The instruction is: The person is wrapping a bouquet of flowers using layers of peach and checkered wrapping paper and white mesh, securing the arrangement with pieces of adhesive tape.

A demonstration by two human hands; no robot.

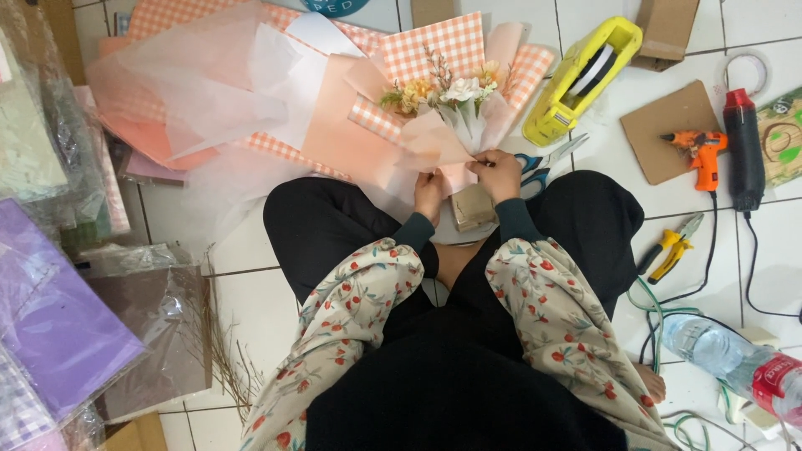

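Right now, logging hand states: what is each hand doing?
Left hand: closed, pinching the peach paper of the bouquet.
Right hand: closed on the same paper.

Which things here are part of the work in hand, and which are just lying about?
In hand: bouquet, peach wrapping paper, left hand, right hand.

Lying about: yellow tape dispenser, scissors, orange glue gun, pliers, water bottle, purple paper.

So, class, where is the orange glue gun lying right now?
In the head view, the orange glue gun lies on a brown cardboard square, to the person's right, beside the red-and-black heat tool.
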